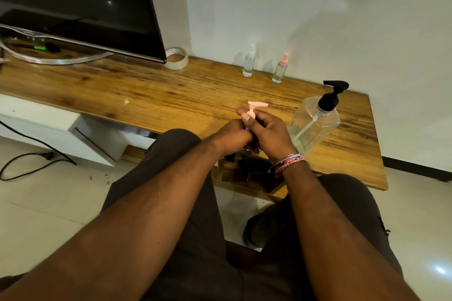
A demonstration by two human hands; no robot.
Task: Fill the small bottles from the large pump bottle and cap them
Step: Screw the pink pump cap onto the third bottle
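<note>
Small bottle (247,129), upright, is held just above the near edge of the wooden counter (171,90), mostly hidden between both hands. Left hand (233,139) wraps its body; right hand (266,133) pinches the pink pump cap (254,107) standing at its top, likely screwing it on along the bottle's upright axis. Large pump bottle (315,122) stands just right of the right hand. Two capped small bottles (249,62) wait at the counter's back edge.

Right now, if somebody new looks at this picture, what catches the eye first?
Both hands, left hand and right hand, grip a small bottle with a pink pump top at the table's near edge. To their right stands the large pump bottle; a dark screen fills the upper left.
</note>
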